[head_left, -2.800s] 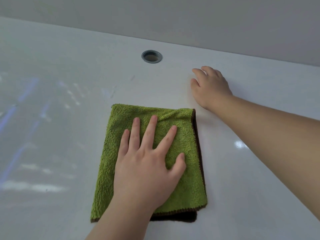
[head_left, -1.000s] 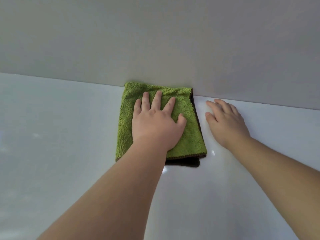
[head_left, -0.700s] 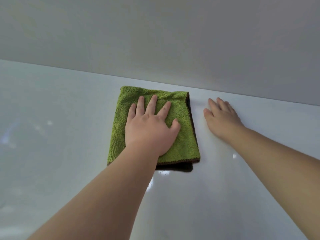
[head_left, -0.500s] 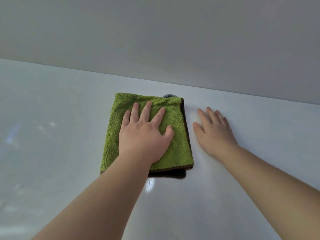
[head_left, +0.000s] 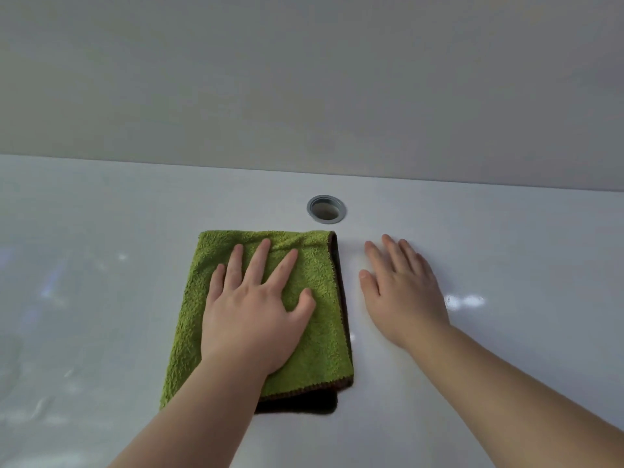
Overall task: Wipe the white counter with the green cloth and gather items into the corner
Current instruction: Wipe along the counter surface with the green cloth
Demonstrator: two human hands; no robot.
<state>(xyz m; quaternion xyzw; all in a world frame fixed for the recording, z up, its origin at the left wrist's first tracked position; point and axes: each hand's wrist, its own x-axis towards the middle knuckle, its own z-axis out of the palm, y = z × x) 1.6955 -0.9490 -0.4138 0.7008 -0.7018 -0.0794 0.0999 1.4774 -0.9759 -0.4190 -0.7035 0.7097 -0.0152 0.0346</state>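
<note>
With left hand spread flat on soft, light green cloth and right hand flat, empty, on slick white counter, press through cloth's centre; expect probable bunching at edges.

Indoor room: glossy white counter, metal-ringed hole, plain grey wall

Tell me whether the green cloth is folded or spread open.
Folded: a dark brown layer of the cloth peeks out under the green top along its near and right edges.
</note>
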